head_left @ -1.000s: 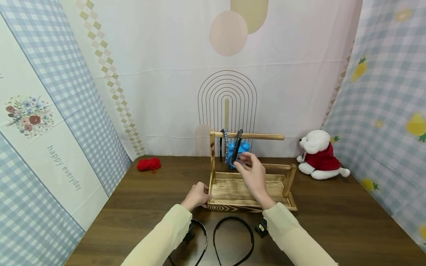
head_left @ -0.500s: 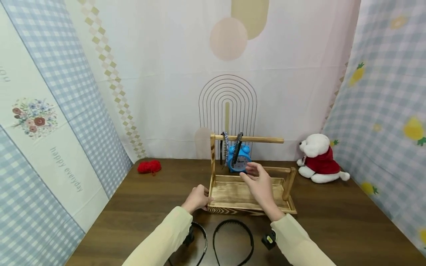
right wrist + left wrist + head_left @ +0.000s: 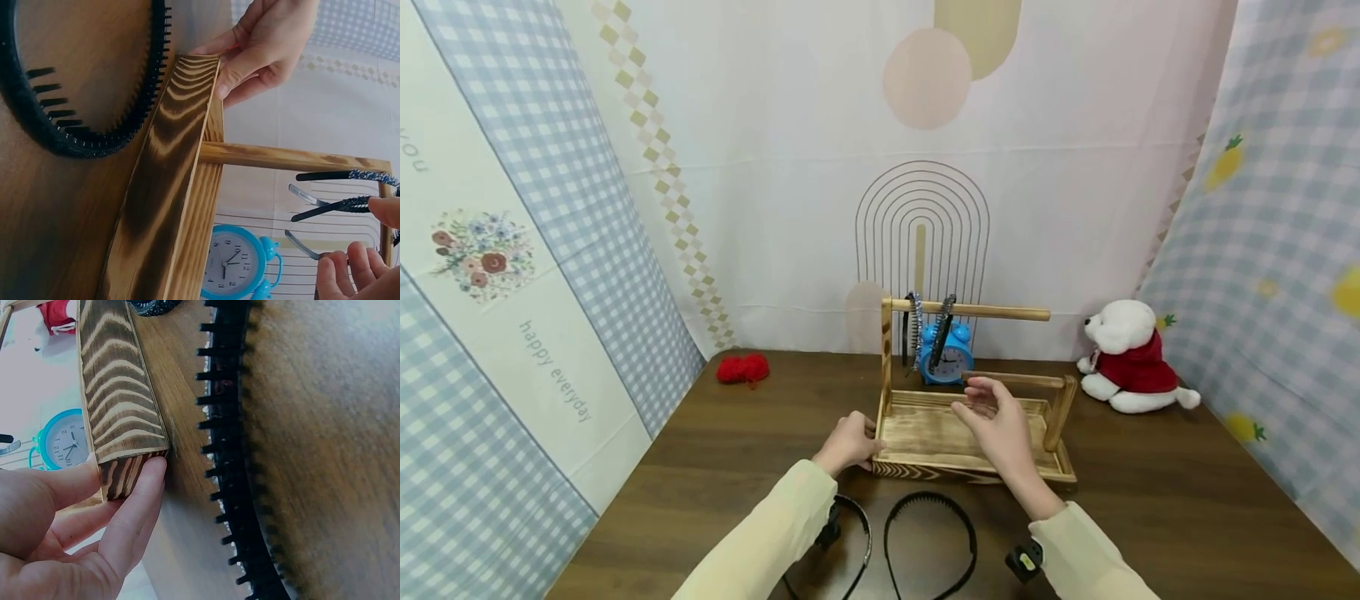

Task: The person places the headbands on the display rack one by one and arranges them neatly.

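My left hand [image 3: 852, 442] grips the left front corner of a wooden rack [image 3: 928, 429], thumb over the rim and fingers outside; the left wrist view shows this hold on the striped wood [image 3: 122, 387]. From the rack's upper bar hang a silvery-blue headband [image 3: 917, 329] and a dark glittery headband [image 3: 942, 333]. My right hand [image 3: 1003, 429] hovers over the tray with loosely curved fingers and nothing between them, right of and below those headbands. On the table in front lie a black toothed headband [image 3: 973, 542] and a silver-edged headband [image 3: 868, 542], the latter partly hidden by my left sleeve.
Behind the rack stands a blue alarm clock [image 3: 950, 364]. A bundle of red yarn [image 3: 742, 368] lies at the back left of the table [image 3: 775, 417]. At the back right sits a white plush animal [image 3: 1131, 358] in red clothing. Patterned cloth surrounds the table's sides and back.
My right hand has moved down and to the right, away from the dark glittery headband, which stays on the bar. The left hand keeps its hold on the rack. The view has shifted slightly.
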The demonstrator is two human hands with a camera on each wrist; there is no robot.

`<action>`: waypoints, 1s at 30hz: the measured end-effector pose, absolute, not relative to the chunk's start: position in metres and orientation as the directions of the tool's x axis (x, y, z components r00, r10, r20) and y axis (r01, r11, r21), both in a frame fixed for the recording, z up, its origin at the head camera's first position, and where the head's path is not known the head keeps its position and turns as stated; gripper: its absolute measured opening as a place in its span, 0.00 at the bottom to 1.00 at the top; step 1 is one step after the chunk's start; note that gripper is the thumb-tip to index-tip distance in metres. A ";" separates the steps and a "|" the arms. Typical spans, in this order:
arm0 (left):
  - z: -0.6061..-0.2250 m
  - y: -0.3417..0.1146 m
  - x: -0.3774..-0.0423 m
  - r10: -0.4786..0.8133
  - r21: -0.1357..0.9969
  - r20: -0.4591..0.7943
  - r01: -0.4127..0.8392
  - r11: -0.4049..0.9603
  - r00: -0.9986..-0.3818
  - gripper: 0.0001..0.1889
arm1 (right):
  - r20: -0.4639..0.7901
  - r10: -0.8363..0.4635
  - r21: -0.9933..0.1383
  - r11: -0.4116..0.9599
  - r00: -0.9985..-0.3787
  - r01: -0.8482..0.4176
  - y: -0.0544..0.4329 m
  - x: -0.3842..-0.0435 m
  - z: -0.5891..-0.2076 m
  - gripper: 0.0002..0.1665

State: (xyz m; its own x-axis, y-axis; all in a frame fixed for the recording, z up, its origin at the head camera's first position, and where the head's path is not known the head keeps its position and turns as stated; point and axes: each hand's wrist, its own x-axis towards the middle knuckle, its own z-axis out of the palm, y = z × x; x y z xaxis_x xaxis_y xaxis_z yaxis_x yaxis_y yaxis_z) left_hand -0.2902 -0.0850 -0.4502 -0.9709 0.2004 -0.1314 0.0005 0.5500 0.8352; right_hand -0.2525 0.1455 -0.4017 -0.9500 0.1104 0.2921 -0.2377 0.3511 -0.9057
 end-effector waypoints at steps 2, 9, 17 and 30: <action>-0.450 -0.085 -0.289 0.203 0.838 -0.137 -0.005 0.545 -0.970 0.19 | 0.281 0.104 -0.906 0.356 -0.954 -0.228 0.146 -0.249 -0.402 0.26; -0.449 -0.084 -0.288 0.201 0.845 -0.139 -0.010 0.535 -0.970 0.20 | 0.255 0.078 -0.894 0.398 -0.964 -0.204 0.149 -0.238 -0.397 0.25; -0.445 -0.087 -0.287 0.207 0.843 -0.129 0.003 0.538 -0.970 0.19 | 0.221 0.071 -0.899 0.400 -0.973 -0.176 0.152 -0.233 -0.402 0.26; -0.451 -0.085 -0.290 0.194 0.842 -0.128 -0.003 0.539 -0.973 0.19 | 0.197 0.061 -0.877 0.458 -0.979 -0.147 0.160 -0.219 -0.411 0.25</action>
